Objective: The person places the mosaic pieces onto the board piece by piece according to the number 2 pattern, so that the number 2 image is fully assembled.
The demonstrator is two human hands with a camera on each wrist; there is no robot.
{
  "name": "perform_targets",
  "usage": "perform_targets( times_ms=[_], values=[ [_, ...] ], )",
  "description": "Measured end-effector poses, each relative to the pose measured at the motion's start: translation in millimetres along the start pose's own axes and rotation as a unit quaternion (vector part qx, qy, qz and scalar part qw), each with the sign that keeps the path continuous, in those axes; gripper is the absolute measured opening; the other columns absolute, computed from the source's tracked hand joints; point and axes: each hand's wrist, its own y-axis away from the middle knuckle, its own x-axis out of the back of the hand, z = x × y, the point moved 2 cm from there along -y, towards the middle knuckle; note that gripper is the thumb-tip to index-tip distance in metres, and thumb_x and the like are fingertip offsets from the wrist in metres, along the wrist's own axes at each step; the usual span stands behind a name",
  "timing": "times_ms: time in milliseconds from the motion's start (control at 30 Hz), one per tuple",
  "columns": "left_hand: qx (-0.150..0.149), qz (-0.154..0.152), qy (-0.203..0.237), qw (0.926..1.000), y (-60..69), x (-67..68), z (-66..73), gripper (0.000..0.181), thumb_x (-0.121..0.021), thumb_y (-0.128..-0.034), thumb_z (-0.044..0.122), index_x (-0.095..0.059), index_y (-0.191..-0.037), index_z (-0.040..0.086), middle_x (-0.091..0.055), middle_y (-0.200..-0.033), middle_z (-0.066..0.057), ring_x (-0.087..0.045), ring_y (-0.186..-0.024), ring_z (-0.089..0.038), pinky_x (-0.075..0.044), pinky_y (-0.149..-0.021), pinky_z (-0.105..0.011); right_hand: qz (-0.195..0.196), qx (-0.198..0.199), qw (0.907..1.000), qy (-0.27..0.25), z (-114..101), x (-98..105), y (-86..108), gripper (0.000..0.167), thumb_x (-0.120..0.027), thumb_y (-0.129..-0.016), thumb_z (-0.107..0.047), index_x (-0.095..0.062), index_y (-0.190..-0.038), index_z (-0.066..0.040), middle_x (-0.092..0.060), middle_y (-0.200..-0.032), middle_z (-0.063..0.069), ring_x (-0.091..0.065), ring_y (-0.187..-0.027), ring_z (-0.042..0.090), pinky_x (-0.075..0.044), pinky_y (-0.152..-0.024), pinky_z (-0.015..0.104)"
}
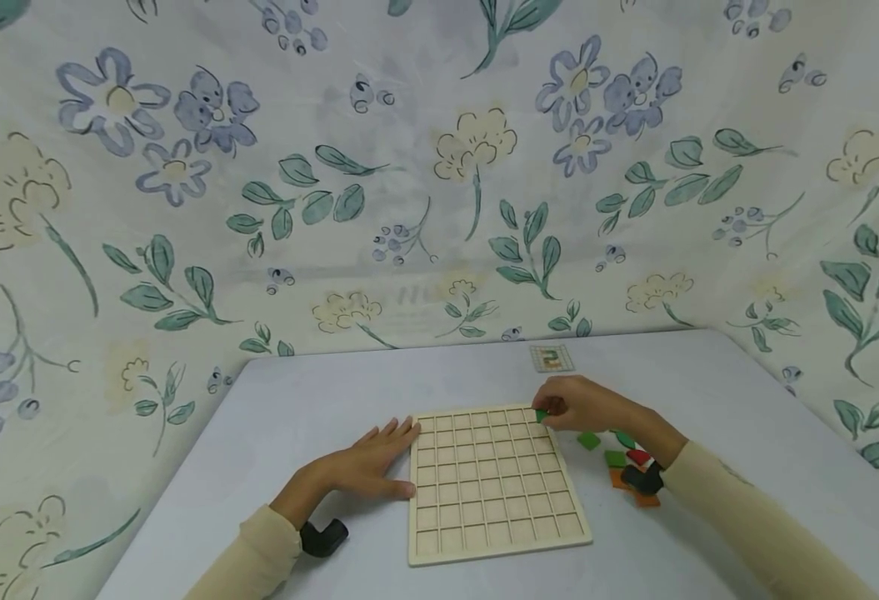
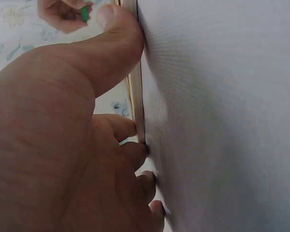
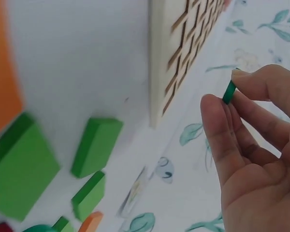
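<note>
Nearest are 2 cream long sleeves [image 1: 754, 517], with 1 black wrist-worn device [image 1: 324, 538] below the left cuff and another at the right. The left hand [image 1: 360, 468] grips nothing: its fingers are extended and spread, with the thumb touching the left edge of a square, pale wooden board [image 1: 491, 492] cut with a grid of grooves. The fingertips rest at that same edge, near its far corner.

To the right of the board, well within reach, lie flat coloured pieces, partly hidden by the right wrist device: orange tiles [image 1: 646, 500], a light green four-sided tile [image 1: 615, 459], a red piece [image 1: 640, 458], a dark green rounded piece [image 1: 625, 440] and, a little apart, a light green diamond-shaped tile [image 1: 588, 441].

Farther on, the right hand [image 1: 580, 403] pinches 1 small, thin dark green piece [image 3: 229, 92] between thumb and fingers at the board's far right corner; whether the piece touches the wood cannot be told.

The placing looks barely begun: 0 pieces show seated in the grid, 1 is in hand, and the others lie loose on the white tabletop [image 1: 319, 400].

Beyond the board is a small gridded card [image 1: 551, 358] with a coloured figure, then a floral-printed cloth backdrop [image 1: 409, 192].
</note>
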Motion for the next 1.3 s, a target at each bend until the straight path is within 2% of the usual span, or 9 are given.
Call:
perform_targets(
  times_ms=[333,500,700,967,1300],
  values=[
    [0.002,0.004,-0.008,1.0000,-0.6,-2.0,-1.3,0.095,-0.065,-0.0926,0.052,-0.016,-0.161,0.007,-0.009,-0.168,-0.017,-0.005,-0.156,-0.039,-0.007,-0.125,-0.059,-0.017,-0.012,0.9998,0.003,-13,-1,-17.3,0.015,-0.071,-0.090,-0.009,-0.072,-0.104,-0.003,-0.066,-0.095,0.002,-0.060,-0.083,0.005,-0.054,-0.074,0.019],
    [0.005,0.009,-0.013,0.9999,-0.2,0.4,-0.1,0.095,-0.065,-0.0926,0.053,-0.015,-0.161,0.008,-0.009,-0.168,-0.016,-0.006,-0.156,-0.038,-0.007,-0.125,-0.058,-0.017,0.004,0.9998,0.004,-18,-4,-28.7,0.013,-0.071,-0.090,-0.009,-0.072,-0.102,-0.004,-0.065,-0.094,0.002,-0.059,-0.082,0.006,-0.054,-0.073,0.020],
    [-0.009,0.001,-0.005,0.9999,0.7,0.3,3.5,0.096,-0.064,-0.0932,0.052,-0.014,-0.160,0.005,-0.008,-0.168,-0.018,-0.004,-0.156,-0.040,-0.006,-0.125,-0.060,-0.015,0.013,0.9996,-0.022,-19,-13,-34.2,0.015,-0.069,-0.091,-0.009,-0.072,-0.104,-0.002,-0.066,-0.096,0.003,-0.061,-0.084,0.007,-0.055,-0.076,0.020],
    [-0.003,0.003,-0.011,0.9999,3.1,-1.5,1.0,0.096,-0.064,-0.0928,0.053,-0.016,-0.160,0.005,-0.009,-0.168,-0.018,-0.005,-0.156,-0.040,-0.007,-0.125,-0.059,-0.021,0.009,0.9994,-0.027,-26,-26,-48.1,0.015,-0.068,-0.092,-0.010,-0.072,-0.104,-0.003,-0.067,-0.098,0.003,-0.062,-0.086,0.007,-0.054,-0.076,0.020],
    [0.000,-0.001,0.000,1.0000,1.4,-0.9,1.1,0.097,-0.065,-0.0915,0.055,-0.015,-0.161,0.007,-0.009,-0.168,-0.016,-0.005,-0.156,-0.037,-0.006,-0.126,-0.057,-0.017,0.006,0.9995,-0.026,-21,-39,-49.3,0.013,-0.069,-0.090,-0.007,-0.073,-0.102,-0.004,-0.066,-0.095,0.003,-0.060,-0.083,0.007,-0.054,-0.074,0.021]
  ],
)
